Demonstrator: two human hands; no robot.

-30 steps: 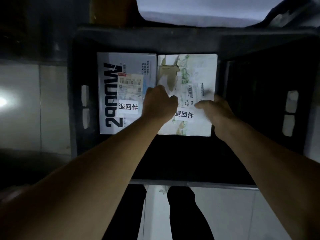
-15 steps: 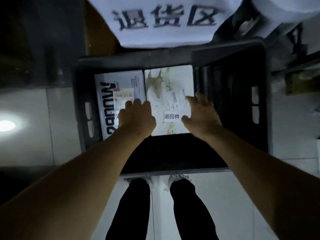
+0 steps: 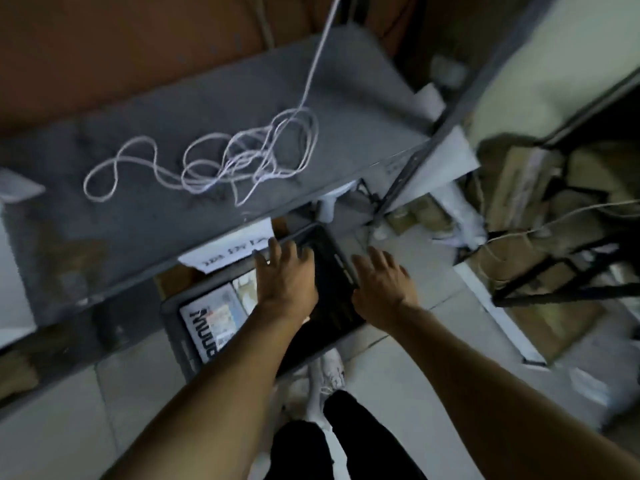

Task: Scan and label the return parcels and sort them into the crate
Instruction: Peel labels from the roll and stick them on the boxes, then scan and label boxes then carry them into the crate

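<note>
dim, motion-blurred wide-angle view (edges smeared), brightest at upper right.

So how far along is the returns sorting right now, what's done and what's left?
Done: two parcels lie flat side by side in the black crate, the printed white parcel and the pale parcel beside it. In hand: nothing; the left hand and right hand are open above the crate. Left: the crate's right half looks unfilled. Cardboard boxes sit on the rack; whether they are returns cannot be told.

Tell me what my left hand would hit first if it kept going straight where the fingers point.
Probably the paper sign hanging from the grey shelf edge; the left hand points toward it over the crate, though depth is unclear.
</note>
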